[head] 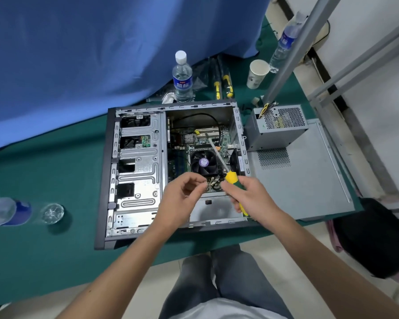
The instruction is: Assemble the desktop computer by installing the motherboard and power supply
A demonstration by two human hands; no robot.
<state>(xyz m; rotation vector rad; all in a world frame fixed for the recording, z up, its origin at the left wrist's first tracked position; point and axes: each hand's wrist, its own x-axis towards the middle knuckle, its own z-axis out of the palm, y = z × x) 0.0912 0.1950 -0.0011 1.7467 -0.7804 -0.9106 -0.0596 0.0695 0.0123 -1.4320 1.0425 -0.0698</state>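
Motherboard (200, 143) lies in the case (134, 171); left hand (177, 199) fingers pinch something tiny, right hand (249, 196) grips a screwdriver (230, 177); power supply (276, 127) nearby.

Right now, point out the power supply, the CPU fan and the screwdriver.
power supply (283, 132), head view, front side panel.
CPU fan (203, 162), head view, purple hub sticker.
screwdriver (231, 177), head view, yellow handle end.

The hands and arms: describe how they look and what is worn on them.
Both the left hand and the right hand are bare, with no gloves. No rings or watch show. The forearms are uncovered, with no sleeves in view.
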